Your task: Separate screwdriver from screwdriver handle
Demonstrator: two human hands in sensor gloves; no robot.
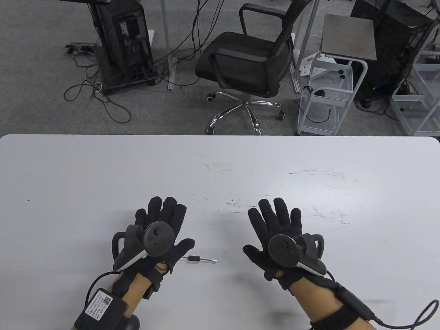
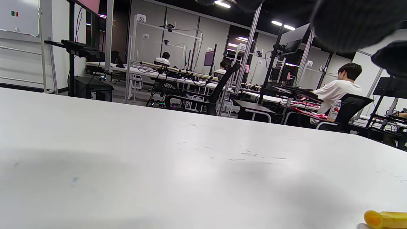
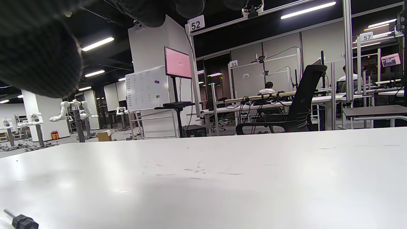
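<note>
A thin metal screwdriver shaft with a black collar (image 1: 199, 259) lies flat on the white table (image 1: 220, 165) between my two hands. Its black end also shows at the bottom left of the right wrist view (image 3: 22, 222). A yellow handle (image 2: 384, 219) shows at the bottom right corner of the left wrist view; in the table view it is hidden, apparently under my left hand. My left hand (image 1: 161, 223) is spread open, palm down, just left of the shaft and holds nothing. My right hand (image 1: 275, 223) is spread open, palm down, to the right of the shaft, also empty.
Faint scuff marks (image 1: 227, 202) cross the middle of the table. Beyond the table's far edge stand a black office chair (image 1: 247, 65), a white cart (image 1: 326, 92) and a computer tower (image 1: 123, 44) on the floor.
</note>
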